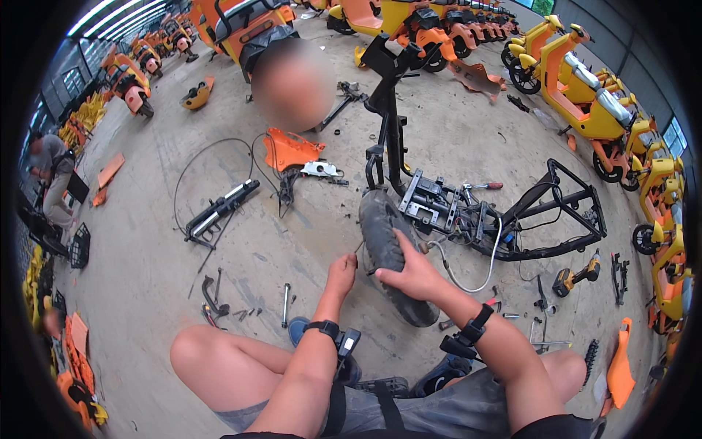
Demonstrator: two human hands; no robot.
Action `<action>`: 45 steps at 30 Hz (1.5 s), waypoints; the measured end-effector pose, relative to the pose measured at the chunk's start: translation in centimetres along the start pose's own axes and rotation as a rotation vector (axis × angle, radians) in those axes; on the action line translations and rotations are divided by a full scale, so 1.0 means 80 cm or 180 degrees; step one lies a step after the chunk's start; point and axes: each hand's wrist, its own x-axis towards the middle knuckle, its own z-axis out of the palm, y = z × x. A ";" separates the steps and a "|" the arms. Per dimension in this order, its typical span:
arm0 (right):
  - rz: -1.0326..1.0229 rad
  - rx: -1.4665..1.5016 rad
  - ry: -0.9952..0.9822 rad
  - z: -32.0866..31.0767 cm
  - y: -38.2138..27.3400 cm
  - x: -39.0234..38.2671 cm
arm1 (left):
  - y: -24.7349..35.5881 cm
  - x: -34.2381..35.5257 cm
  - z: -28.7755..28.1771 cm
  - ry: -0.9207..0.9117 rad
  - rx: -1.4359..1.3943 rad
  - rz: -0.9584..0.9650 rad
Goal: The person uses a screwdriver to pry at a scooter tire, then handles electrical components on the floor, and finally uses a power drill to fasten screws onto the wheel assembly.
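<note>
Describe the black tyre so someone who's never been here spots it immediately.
Find the stripped black scooter frame right of centre. At its lower left is a thick black tyre with chunky tread. Unlike the wheels on the parked scooters, this one is gripped by the person's right hand.

Anything the left hand (pixel 341 275) pinches is too small to tell (a round patch (pixel 292 85) ahead is blurred).

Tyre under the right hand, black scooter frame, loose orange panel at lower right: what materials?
Tyre: likely rubber, dull black, with moulded tread.
Frame: probably metal, black-coated, going by its slim joined tubes; steel or aluminium unclear.
Panel: looks like moulded plastic, smooth, a curved shell.
</note>
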 end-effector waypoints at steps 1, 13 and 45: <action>0.0248 0.0091 -0.0255 0.009 -0.021 0.001 | -0.014 -0.005 -0.004 0.0000 0.0087 0.0082; -0.0125 0.0639 0.0294 -0.046 0.012 -0.006 | 0.052 0.012 0.013 -0.0194 -0.0116 0.0054; 0.0002 0.0583 0.0600 -0.099 0.036 -0.023 | 0.133 0.034 0.040 -0.0048 0.0064 0.0457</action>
